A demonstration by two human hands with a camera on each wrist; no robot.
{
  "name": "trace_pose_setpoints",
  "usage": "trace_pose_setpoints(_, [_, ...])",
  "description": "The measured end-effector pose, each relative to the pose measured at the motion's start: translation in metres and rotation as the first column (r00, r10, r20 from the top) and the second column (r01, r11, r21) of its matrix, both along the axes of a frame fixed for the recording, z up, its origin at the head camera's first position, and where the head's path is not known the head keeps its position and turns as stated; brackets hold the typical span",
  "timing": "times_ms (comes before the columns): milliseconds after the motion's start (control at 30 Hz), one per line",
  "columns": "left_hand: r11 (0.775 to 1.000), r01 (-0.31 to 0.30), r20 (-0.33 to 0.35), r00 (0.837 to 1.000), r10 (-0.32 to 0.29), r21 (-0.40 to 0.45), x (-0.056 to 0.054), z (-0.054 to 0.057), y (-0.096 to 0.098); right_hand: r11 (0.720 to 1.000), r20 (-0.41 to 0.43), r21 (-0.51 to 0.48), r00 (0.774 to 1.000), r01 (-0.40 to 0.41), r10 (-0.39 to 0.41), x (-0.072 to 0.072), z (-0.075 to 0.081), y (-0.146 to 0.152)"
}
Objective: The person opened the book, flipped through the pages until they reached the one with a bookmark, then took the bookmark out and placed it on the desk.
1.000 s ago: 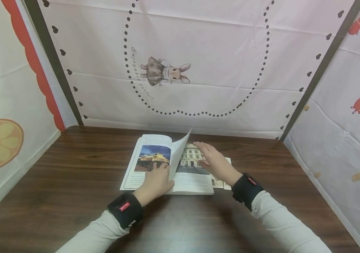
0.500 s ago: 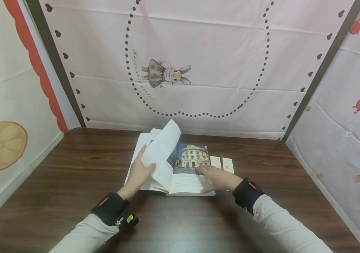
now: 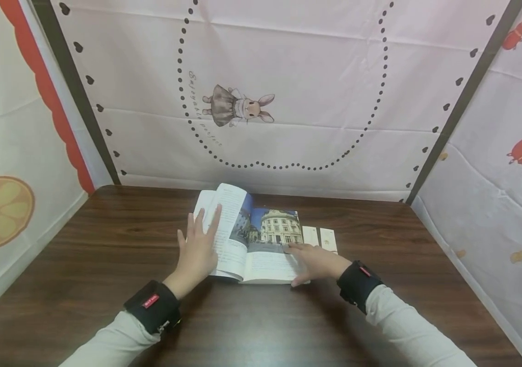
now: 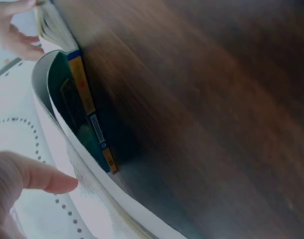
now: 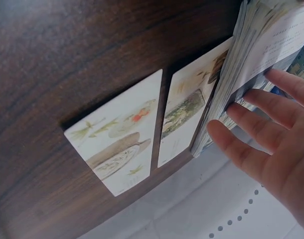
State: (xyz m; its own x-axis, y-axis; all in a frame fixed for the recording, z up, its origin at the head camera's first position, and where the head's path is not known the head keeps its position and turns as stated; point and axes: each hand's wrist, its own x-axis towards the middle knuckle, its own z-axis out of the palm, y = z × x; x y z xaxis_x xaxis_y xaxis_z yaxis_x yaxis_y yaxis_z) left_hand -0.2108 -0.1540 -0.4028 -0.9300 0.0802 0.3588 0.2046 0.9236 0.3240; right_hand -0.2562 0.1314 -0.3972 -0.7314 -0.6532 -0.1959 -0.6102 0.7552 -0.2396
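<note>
An open book (image 3: 270, 265) lies on the wooden table, its right page showing a photo of a pale building under a blue sky. Spread over the left pages is my left hand (image 3: 197, 255), fingers extended; its thumb touches the page in the left wrist view. Those left pages bow upward, and below them the dark green cover and yellow-blue spine (image 4: 82, 82) show. My right hand (image 3: 318, 261) rests on the right page near its outer edge. In the right wrist view its fingers (image 5: 241, 154) lie straight across the page's edge.
Two illustrated cards (image 5: 124, 134) lie side by side on the table (image 3: 105, 244), just right of the book. A white printed cloth (image 3: 316, 102) with a rabbit drawing hangs behind the table, and more cloth stands at both sides.
The left hand has turned a leaf from right to left and now lies flat over the left pages. My right hand has lowered from above the right page onto it.
</note>
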Motion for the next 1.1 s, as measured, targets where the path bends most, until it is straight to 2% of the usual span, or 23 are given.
trace_pose_setpoints(67, [0.991, 0.085, -0.008, 0.996, -0.086, -0.101, -0.002, -0.002, 0.003, 1.0, 0.002, -0.003, 1.0, -0.01, 0.01, -0.001, 0.0, 0.001])
trace_pose_setpoints(100, [0.975, 0.148, -0.003, 0.989, -0.15, -0.165, -0.002, -0.003, 0.005, 1.0, 0.004, -0.005, 1.0, -0.014, 0.014, -0.001, 0.0, 0.002])
trace_pose_setpoints(133, [0.949, 0.217, 0.01, 0.975, -0.221, -0.229, -0.003, -0.004, 0.007, 1.0, 0.008, -0.007, 1.0, -0.017, 0.017, -0.001, 0.0, 0.002])
trace_pose_setpoints(200, [0.878, 0.349, 0.054, 0.935, -0.352, -0.327, -0.002, -0.006, 0.01, 1.0, 0.017, -0.006, 1.0, -0.017, 0.017, 0.0, 0.001, 0.003])
trace_pose_setpoints(233, [0.845, 0.399, 0.082, 0.914, -0.397, -0.355, -0.002, -0.007, 0.012, 1.0, 0.023, -0.007, 1.0, -0.02, 0.02, 0.0, 0.001, 0.004])
trace_pose_setpoints(267, [0.823, 0.434, 0.107, 0.898, -0.426, -0.367, -0.001, -0.007, 0.014, 1.0, 0.027, -0.01, 0.999, -0.025, 0.025, 0.0, 0.002, 0.005])
trace_pose_setpoints(300, [0.815, 0.448, 0.125, 0.892, -0.434, -0.368, 0.0, -0.008, 0.015, 0.999, 0.029, -0.013, 0.999, -0.033, 0.034, 0.0, 0.002, 0.005])
trace_pose_setpoints(333, [0.82, 0.448, 0.13, 0.893, -0.431, -0.357, 0.0, -0.008, 0.017, 0.999, 0.028, -0.016, 0.999, -0.043, 0.044, 0.0, 0.002, 0.006])
trace_pose_setpoints(433, [0.863, 0.402, 0.093, 0.915, -0.393, -0.307, 0.002, -0.009, 0.019, 0.997, 0.003, -0.014, 0.997, -0.078, 0.078, 0.001, 0.002, 0.007])
trace_pose_setpoints(533, [0.89, 0.374, 0.065, 0.927, -0.371, -0.262, 0.003, -0.009, 0.021, 0.994, -0.071, -0.01, 0.992, -0.107, 0.106, 0.002, 0.0, 0.007])
trace_pose_setpoints(667, [0.902, 0.364, 0.094, 0.932, -0.351, -0.234, 0.005, -0.008, 0.022, 0.991, -0.217, -0.027, 0.968, -0.133, 0.124, 0.003, -0.005, 0.006])
trace_pose_setpoints(867, [0.916, 0.319, 0.135, 0.946, -0.294, -0.244, 0.003, -0.01, 0.027, 0.982, -0.399, -0.081, 0.909, -0.168, 0.123, 0.0, -0.008, 0.005])
trace_pose_setpoints(1000, [0.92, 0.292, 0.136, 0.955, -0.265, -0.263, 0.002, -0.011, 0.031, 0.978, -0.482, -0.121, 0.871, -0.171, 0.093, 0.0, -0.006, 0.004])
trace_pose_setpoints(1100, [0.925, 0.276, 0.134, 0.959, -0.249, -0.26, 0.001, -0.01, 0.036, 0.978, -0.513, -0.143, 0.856, -0.153, 0.059, 0.001, -0.004, 0.004])
